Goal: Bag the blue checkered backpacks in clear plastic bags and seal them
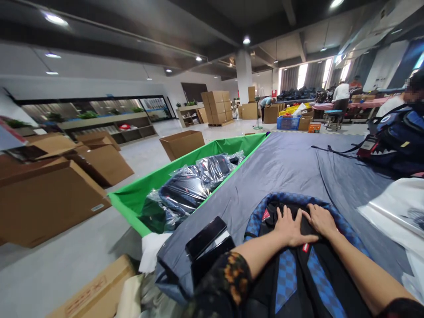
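A black backpack with blue checkered trim (286, 280) lies on the grey cloth of the table in front of me, its straps facing up. My left hand (291, 227) rests on its upper back panel, fingers spread. Close beside it, my right hand (321, 219) presses on the same panel near the top edge, fingers stretched out. Both hands touch the bag without gripping it. A small red label (305, 247) shows just below my left hand, and a red tag (266, 215) sits near the top left of the bag.
Left of the table, a green-lined bin (132, 198) holds several plastic-wrapped bags (185, 187). A phone (206, 238) lies at the table's left edge. White plastic bags (397, 207) and a blue backpack (397, 137) are at right. Cardboard boxes (49, 198) stand left; people work farther back.
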Demonstrator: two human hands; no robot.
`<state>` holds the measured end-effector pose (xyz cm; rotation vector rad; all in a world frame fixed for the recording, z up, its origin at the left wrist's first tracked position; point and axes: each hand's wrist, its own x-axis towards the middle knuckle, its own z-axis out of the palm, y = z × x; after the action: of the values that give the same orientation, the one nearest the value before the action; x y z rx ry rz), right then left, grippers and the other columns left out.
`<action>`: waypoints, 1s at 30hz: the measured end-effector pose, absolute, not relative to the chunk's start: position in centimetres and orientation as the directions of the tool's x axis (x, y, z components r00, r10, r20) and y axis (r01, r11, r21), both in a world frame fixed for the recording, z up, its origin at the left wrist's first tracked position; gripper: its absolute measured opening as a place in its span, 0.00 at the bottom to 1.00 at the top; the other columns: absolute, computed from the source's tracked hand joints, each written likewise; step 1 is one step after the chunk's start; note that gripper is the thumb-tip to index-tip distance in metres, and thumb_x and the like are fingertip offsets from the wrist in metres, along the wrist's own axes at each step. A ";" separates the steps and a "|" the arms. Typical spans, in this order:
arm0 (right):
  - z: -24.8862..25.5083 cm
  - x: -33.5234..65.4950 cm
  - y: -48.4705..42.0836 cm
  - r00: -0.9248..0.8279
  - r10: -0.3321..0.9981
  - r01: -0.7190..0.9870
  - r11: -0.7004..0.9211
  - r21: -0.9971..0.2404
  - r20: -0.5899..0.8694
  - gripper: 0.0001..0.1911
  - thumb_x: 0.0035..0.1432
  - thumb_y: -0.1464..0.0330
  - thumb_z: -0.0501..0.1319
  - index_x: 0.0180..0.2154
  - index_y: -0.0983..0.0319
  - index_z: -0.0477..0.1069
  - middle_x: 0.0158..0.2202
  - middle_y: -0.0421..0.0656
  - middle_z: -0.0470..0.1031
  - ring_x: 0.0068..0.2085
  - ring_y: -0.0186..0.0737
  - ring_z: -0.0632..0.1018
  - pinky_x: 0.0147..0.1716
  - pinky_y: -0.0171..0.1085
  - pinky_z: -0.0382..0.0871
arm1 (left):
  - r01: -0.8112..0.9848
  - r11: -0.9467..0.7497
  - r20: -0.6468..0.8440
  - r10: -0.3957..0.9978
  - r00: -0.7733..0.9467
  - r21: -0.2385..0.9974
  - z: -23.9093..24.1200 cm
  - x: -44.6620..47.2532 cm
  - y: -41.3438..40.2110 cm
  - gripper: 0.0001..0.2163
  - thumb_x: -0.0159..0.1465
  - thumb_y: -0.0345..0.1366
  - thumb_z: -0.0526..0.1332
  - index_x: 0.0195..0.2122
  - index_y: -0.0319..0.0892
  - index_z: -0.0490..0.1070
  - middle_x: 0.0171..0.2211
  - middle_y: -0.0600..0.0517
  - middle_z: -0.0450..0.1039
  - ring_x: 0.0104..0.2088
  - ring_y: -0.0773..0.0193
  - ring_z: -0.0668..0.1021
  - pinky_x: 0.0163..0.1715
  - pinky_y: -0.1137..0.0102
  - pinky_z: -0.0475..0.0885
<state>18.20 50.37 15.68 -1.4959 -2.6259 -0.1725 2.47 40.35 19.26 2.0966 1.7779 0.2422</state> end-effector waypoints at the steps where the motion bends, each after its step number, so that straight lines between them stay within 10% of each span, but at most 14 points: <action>1: 15.8 18.6 50.1 -0.524 0.837 0.851 0.524 0.039 0.157 0.19 0.70 0.65 0.50 0.53 0.69 0.70 0.47 0.60 0.78 0.48 0.56 0.81 0.47 0.49 0.73 | 0.909 -0.137 -0.099 0.977 0.190 0.395 18.6 3.0 40.2 0.48 0.63 0.70 0.48 0.75 0.41 0.43 0.74 0.33 0.44 0.74 0.37 0.43 0.69 0.38 0.40; 7: 19.5 23.7 51.8 -0.524 0.836 0.848 0.529 0.012 0.162 0.24 0.63 0.70 0.55 0.60 0.60 0.68 0.61 0.52 0.72 0.60 0.50 0.74 0.57 0.46 0.69 | 0.876 -0.185 0.135 0.981 0.138 0.445 15.9 3.1 39.5 0.38 0.67 0.65 0.49 0.74 0.52 0.47 0.74 0.38 0.46 0.74 0.39 0.45 0.69 0.37 0.43; 15: 18.4 24.1 60.0 -0.456 0.887 0.890 0.452 -0.061 -0.071 0.29 0.34 0.72 0.74 0.43 0.59 0.78 0.43 0.47 0.82 0.47 0.54 0.82 0.41 0.40 0.75 | 0.867 -0.197 0.338 0.940 0.035 0.458 14.4 2.8 38.9 0.29 0.71 0.52 0.55 0.65 0.37 0.64 0.56 0.37 0.74 0.60 0.47 0.73 0.65 0.49 0.61; 21: 18.4 24.7 58.5 -0.501 0.864 0.865 0.498 -0.050 -0.049 0.29 0.42 0.70 0.72 0.50 0.58 0.76 0.52 0.49 0.80 0.52 0.52 0.80 0.47 0.39 0.74 | 0.774 -0.224 0.058 0.970 0.236 0.592 15.5 2.7 41.1 0.29 0.66 0.55 0.63 0.67 0.59 0.62 0.57 0.50 0.73 0.57 0.52 0.73 0.58 0.57 0.69; 27: 22.2 19.5 56.3 -0.640 0.767 0.766 0.641 0.043 -0.045 0.08 0.52 0.72 0.66 0.37 0.62 0.78 0.39 0.56 0.81 0.45 0.59 0.81 0.45 0.49 0.74 | 0.864 -0.165 0.234 0.971 0.057 0.475 14.5 4.1 40.9 0.32 0.67 0.49 0.64 0.70 0.53 0.57 0.60 0.46 0.69 0.58 0.51 0.71 0.57 0.56 0.72; 30: 23.0 12.0 55.6 -0.755 0.655 0.654 0.756 0.025 -0.033 0.15 0.59 0.68 0.66 0.49 0.61 0.76 0.52 0.54 0.77 0.54 0.53 0.77 0.53 0.47 0.70 | 0.898 -0.188 0.282 0.956 0.075 0.399 14.2 4.4 40.6 0.30 0.67 0.51 0.63 0.69 0.54 0.60 0.60 0.46 0.70 0.58 0.49 0.71 0.55 0.56 0.74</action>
<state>11.96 55.59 23.03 -1.1115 -2.9807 -0.0196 4.45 40.63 14.18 2.2116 1.9202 0.7419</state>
